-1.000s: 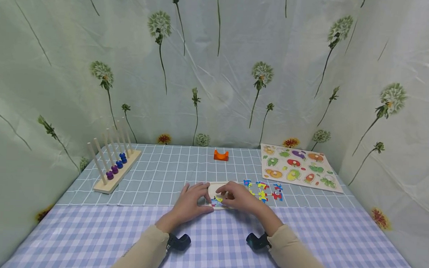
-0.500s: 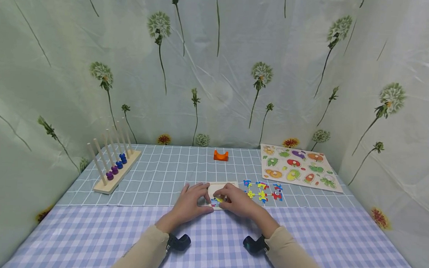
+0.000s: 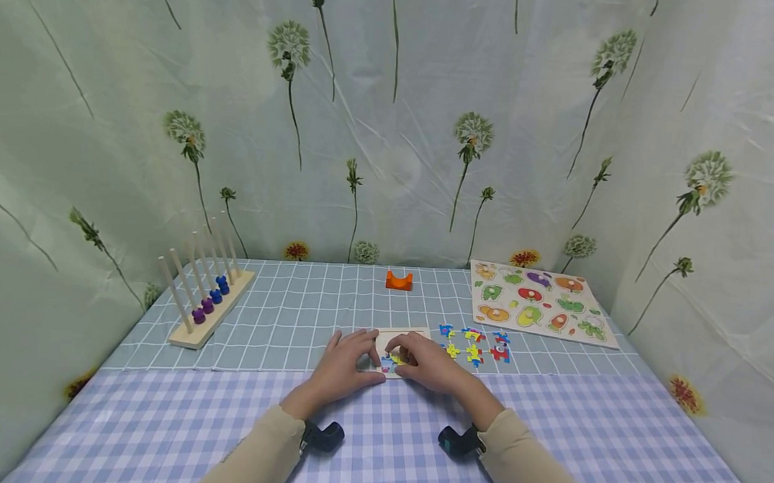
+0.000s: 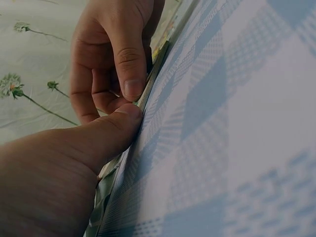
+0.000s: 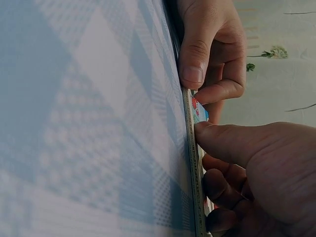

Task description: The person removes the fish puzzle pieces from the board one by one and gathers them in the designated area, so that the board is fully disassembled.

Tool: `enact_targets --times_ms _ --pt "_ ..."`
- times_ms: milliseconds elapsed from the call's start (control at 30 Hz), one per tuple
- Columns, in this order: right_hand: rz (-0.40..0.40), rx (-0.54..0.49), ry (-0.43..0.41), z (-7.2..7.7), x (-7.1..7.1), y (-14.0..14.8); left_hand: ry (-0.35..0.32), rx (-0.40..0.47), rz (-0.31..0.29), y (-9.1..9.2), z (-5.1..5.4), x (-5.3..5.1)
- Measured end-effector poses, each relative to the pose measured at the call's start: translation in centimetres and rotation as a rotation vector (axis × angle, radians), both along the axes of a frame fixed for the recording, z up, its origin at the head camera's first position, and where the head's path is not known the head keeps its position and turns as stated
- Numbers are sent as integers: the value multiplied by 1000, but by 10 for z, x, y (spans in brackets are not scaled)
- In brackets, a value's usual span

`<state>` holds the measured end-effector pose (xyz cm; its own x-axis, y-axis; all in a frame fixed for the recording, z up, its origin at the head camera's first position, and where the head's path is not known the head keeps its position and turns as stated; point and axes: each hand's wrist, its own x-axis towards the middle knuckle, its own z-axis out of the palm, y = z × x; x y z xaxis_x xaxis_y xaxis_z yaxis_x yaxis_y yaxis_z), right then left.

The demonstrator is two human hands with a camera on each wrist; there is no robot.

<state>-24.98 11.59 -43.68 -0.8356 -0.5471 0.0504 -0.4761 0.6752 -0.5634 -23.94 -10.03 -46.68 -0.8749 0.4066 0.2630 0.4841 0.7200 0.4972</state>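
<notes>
A small wooden puzzle tray [image 3: 388, 337] lies in front of me in the head view, with coloured pieces in its near left part. My left hand [image 3: 345, 366] holds the tray at its left side, the thumb at the near edge. Over the tray's right part, my right hand [image 3: 430, 362] has thumb and index finger curled around a yellow-and-blue jigsaw piece [image 3: 396, 358], low in the tray. In the right wrist view, the right thumb [image 5: 222, 140] touches the tray's near side; the hand hides much of the piece. Several loose jigsaw pieces [image 3: 474, 355] lie right of the tray.
A peg stand [image 3: 211, 313] with purple and blue beads stands at the left. At the back sits an orange notched block [image 3: 399, 281]. A vegetable knob-puzzle board [image 3: 540, 302] lies at the back right. A patterned curtain [image 3: 405, 127] encloses the table.
My right hand has shifted slightly left and lowered over the tray, its fingers closing in around the piece. Loose pieces it covered now show more. The left hand stays put.
</notes>
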Motion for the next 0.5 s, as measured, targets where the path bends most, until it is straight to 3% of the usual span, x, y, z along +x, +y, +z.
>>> enact_targets --times_ms 500 --pt "-41 25 11 8 3 -1 0 10 -4 0 0 0"
